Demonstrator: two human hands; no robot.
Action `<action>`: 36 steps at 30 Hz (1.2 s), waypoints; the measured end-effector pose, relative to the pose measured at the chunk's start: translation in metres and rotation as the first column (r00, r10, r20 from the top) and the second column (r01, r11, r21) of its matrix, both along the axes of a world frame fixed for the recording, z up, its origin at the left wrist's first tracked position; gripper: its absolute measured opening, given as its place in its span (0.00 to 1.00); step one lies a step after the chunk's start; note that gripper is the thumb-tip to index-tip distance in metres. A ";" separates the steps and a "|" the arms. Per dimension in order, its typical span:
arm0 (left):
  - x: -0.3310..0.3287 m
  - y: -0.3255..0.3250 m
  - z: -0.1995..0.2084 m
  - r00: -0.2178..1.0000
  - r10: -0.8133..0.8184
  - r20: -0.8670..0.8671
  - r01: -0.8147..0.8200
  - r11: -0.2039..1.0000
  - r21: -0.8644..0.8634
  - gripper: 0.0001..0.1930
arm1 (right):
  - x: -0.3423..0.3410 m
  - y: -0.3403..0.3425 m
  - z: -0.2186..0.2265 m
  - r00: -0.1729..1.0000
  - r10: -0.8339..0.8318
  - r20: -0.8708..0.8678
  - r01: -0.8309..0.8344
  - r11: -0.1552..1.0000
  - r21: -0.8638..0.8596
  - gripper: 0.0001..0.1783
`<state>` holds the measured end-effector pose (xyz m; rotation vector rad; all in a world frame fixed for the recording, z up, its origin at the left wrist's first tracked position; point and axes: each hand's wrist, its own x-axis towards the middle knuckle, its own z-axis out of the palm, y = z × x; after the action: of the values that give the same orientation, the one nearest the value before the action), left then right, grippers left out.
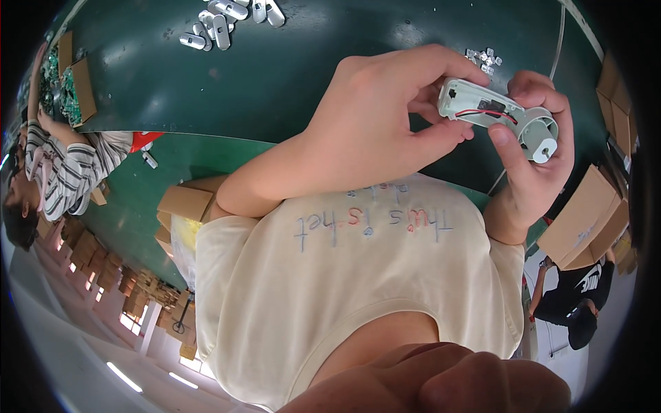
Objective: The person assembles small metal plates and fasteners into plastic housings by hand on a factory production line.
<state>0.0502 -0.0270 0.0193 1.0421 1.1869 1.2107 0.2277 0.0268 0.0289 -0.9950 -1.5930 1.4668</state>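
Observation:
A pale, slim plastic housing (pixel 490 96) with its inside facing up is held over the dark green table between my two hands. Red and black wires (pixel 482 111) run along its hollow toward a small round motor (pixel 542 142) in the ring-shaped end. My left hand (pixel 385 113) is closed at the squared end, with fingers at the far edge and the thumb on the near side. Round the motor end curl the fingers of my right hand (pixel 544 175), its thumb pressing near the ring. Parts of the fingers behind the housing are hidden.
Several shiny silver oval covers (pixel 221 31) lie at the far left of the table (pixel 289 76). Small clear pieces (pixel 487 60) sit beyond my hands. An open carton (pixel 84 89) stands near green circuit boards and a person in stripes. Cardboard boxes (pixel 582 217) crowd the right side.

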 end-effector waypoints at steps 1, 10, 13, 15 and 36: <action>0.001 -0.001 -0.001 1.000 0.015 -0.001 -0.015 1.000 0.013 0.15 | 0.000 0.000 0.000 1.000 0.000 -0.005 0.000 1.000 -0.015 0.22; -0.001 -0.001 0.006 0.996 -0.010 0.083 0.010 1.000 0.000 0.14 | 0.003 0.001 0.002 1.000 -0.001 0.022 0.001 1.000 -0.011 0.21; -0.002 -0.001 0.006 0.981 -0.011 0.195 0.012 1.000 -0.006 0.14 | 0.003 0.000 0.000 1.000 0.014 0.028 -0.014 1.000 0.006 0.20; -0.003 -0.002 0.003 0.963 0.014 0.270 -0.008 1.000 -0.022 0.14 | -0.001 -0.003 -0.005 0.999 0.028 0.026 -0.029 1.000 0.006 0.20; -0.041 0.006 -0.053 0.856 0.232 -0.463 -0.218 0.972 0.084 0.34 | -0.056 0.129 -0.038 0.914 -0.107 0.391 -0.018 0.953 0.303 0.15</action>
<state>0.0095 -0.0213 -0.0339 1.2918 1.7136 1.1886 0.1717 0.1553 -0.0091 -1.1945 -2.0001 0.9814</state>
